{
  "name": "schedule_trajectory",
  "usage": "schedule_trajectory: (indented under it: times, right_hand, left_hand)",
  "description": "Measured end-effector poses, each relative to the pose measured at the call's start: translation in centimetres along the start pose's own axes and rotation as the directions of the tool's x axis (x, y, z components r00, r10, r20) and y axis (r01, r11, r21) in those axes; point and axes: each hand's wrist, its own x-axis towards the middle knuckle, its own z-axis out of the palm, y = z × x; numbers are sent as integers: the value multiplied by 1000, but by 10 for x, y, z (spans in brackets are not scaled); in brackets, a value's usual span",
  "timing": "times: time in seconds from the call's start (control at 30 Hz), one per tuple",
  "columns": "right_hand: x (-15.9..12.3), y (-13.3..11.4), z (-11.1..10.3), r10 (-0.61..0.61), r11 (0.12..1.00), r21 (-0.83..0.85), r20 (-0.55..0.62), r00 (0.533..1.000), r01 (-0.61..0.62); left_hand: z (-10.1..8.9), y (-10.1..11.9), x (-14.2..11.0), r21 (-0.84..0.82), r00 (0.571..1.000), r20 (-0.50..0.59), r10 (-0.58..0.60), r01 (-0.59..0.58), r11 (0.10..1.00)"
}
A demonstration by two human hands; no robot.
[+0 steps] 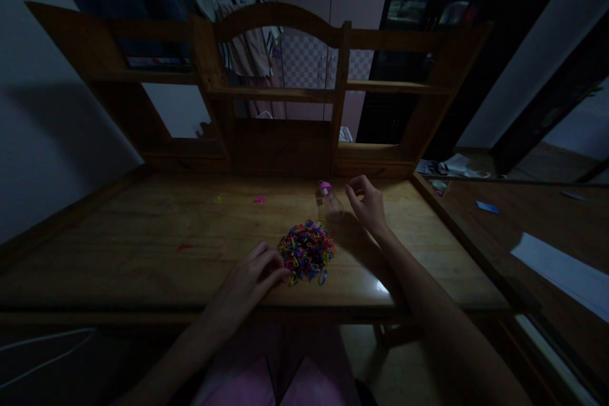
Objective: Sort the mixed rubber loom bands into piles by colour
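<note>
A heap of small, multicoloured rubber bands lies on the wooden desk. My left hand rests at its left edge, fingers curled and the thumb close to them, touching the outer bands. Whatever those fingertips pinch is too small to make out. To the right and farther back, my right hand is held above the desk, thumb and forefinger brought together; any band between them cannot be seen. Just left of it lies a small clear bottle with a pink top.
Left of the bottle lie small groups of pink bands and yellow bands, with red ones nearer me. A wooden shelf unit borders the desk's back. At right, paper and a blue card lie on another surface.
</note>
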Motion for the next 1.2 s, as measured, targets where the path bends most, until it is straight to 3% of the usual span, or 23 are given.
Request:
schedule_trajectory:
  times: [0.2,0.5,0.83,1.0,1.2]
  right_hand:
    - [0,0,0,-5,1000,0,7,1000,5]
    - [0,1,1,-14,1000,-19,0,1000,14]
    - [-1,0,1,-18,1000,-18,8,1000,18]
    - [0,0,1,-3,1000,-15,5,1000,3]
    - [-2,-18,-2,-47,997,61,53,997,43]
  left_hand:
    - [0,2,-7,-15,999,30,-25,25,1000]
    - [12,-10,-5,-29,992,80,95,-93,995]
    - [24,-21,-2,44,996,52,77,-79,996]
    - [18,-20,-7,29,995,-8,97,-97,995]
    - [6,2,-9,-89,993,-97,-64,55,995]
